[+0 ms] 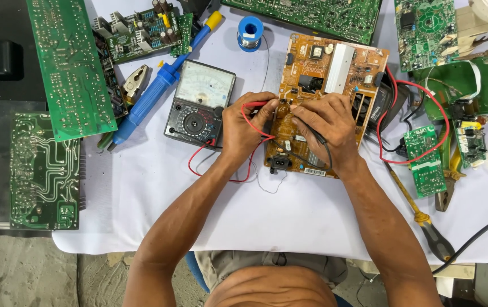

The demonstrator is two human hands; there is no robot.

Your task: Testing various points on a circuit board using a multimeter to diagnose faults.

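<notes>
white-covered table [289, 227] under everything, boards scattered all round the hands. big green circuit board [70, 65] well off to the left of the left hand, another green one [45, 170] below it. tan power board [326, 102] sits right under both hands, component side up. analog multimeter [199, 103] just left of the left hand, blue desoldering pump [153, 94] beyond it, solder spool [250, 31] above. left hand [244, 128] pinched shut on the red probe lead [249, 122], tip down on the board's left edge. right hand [326, 125] closed round the black probe [321, 139], tip hidden under the fingers. hands close together, not touching. risk as i see it: probe tips that near each other on a crowded board could slip and bridge neighbouring pins; red lead loops by the wrist and could snag, yanking the tip off its point. can't tell if the board is powered.
</notes>
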